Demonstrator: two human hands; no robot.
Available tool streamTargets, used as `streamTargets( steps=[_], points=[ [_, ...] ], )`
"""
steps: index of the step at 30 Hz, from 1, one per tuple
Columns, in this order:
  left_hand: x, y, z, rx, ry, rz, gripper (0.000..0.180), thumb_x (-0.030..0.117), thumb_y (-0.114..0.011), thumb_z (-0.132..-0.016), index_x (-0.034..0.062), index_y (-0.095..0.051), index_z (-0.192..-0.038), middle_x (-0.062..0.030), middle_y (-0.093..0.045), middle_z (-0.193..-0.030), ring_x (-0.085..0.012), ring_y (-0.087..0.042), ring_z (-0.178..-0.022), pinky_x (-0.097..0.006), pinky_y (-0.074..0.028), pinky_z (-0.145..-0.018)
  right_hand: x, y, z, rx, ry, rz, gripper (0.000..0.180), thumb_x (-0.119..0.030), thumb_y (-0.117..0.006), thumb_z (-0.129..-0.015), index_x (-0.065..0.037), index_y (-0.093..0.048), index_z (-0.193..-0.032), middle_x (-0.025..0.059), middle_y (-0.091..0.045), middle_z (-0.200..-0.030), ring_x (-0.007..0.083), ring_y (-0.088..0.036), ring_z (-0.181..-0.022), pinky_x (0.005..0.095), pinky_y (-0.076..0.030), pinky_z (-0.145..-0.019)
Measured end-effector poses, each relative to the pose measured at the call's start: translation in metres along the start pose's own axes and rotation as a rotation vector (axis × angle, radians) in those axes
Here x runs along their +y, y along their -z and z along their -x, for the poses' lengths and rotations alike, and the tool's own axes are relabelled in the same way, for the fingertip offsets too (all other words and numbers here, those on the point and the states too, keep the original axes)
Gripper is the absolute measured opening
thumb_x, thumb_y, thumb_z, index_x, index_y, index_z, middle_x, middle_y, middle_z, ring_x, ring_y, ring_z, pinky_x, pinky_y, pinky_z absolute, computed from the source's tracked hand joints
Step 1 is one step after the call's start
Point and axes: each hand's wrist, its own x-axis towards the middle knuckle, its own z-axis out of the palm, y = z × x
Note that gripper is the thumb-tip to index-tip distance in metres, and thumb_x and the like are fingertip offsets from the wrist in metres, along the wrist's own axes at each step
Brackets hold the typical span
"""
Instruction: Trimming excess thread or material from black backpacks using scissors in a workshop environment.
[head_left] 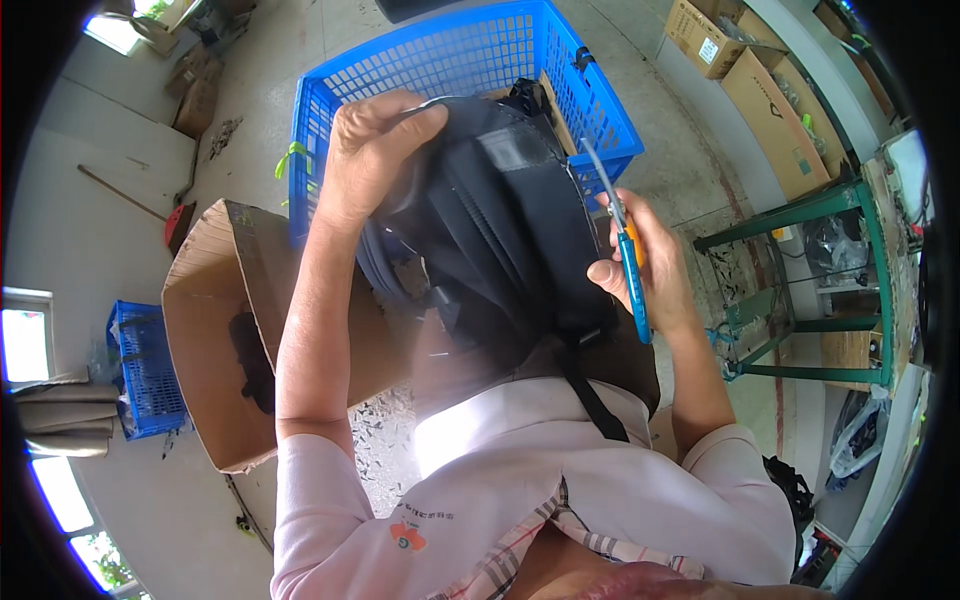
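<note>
A black fabric bag (500,200) with padded, strap-like parts and a pale raw edge lies over my lap. My left hand (375,150) is closed on its upper left edge, thumb on top. At the bag's right side my right hand (650,260) holds scissors (628,260) with blue and orange handles, their metal blades pointing up and away from me. The blades are just beside the bag's right edge; whether they touch it I cannot tell. A black strap (592,400) hangs from the bag toward my waist.
Beyond the bag stands a blue plastic basket (420,62) with black pieces inside. An open cardboard box (215,330) is at my left. A green metal frame (875,290) and cartons (775,120) stand to the right. Dark scraps (380,440) litter the floor.
</note>
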Motion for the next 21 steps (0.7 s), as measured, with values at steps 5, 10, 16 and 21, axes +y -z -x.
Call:
streamTargets(
  steps=[5,10,16,21],
  points=[
    [-0.001,0.000,0.006,0.072,0.000,-0.012,0.010,0.012,-0.062,-0.073,0.0015,-0.063,-0.074,0.0017,-0.056,-0.065,-0.0058,-0.049,-0.065,-0.021,-0.039,-0.061,-0.012,-0.001,-0.005,-0.015,0.077,0.231,0.067,-0.036,-0.076,-0.058,0.003,-0.047,-0.104,0.0049,-0.050,-0.078,0.0131,-0.045,-0.058,0.0257,-0.044,-0.056],
    [-0.001,0.005,0.012,0.090,-0.004,-0.043,0.011,0.012,-0.062,-0.073,0.0013,-0.062,-0.072,0.0011,-0.056,-0.066,-0.0074,-0.049,-0.066,-0.022,-0.038,-0.063,-0.017,-0.006,-0.011,0.027,0.166,0.322,0.066,-0.035,-0.076,-0.058,0.003,-0.047,-0.103,0.0076,-0.055,-0.084,0.0158,-0.050,-0.061,0.0286,-0.046,-0.057],
    [-0.006,0.011,0.017,0.089,-0.009,-0.006,0.012,0.013,-0.061,-0.073,0.0014,-0.061,-0.071,0.0009,-0.055,-0.066,-0.0081,-0.049,-0.066,-0.022,-0.037,-0.064,-0.018,-0.008,-0.016,-0.002,0.186,0.420,0.061,-0.037,-0.074,-0.059,0.000,-0.049,-0.100,0.0069,-0.056,-0.083,0.0172,-0.053,-0.061,0.0295,-0.047,-0.057],
    [-0.011,0.013,0.018,0.101,0.004,-0.007,0.013,0.014,-0.061,-0.073,0.0018,-0.061,-0.071,0.0010,-0.054,-0.066,-0.0079,-0.048,-0.066,-0.022,-0.037,-0.064,-0.013,-0.009,-0.018,0.001,0.205,0.429,0.056,-0.038,-0.073,-0.061,-0.002,-0.049,-0.098,0.0058,-0.054,-0.078,0.0199,-0.054,-0.063,0.0309,-0.047,-0.057]
  ],
)
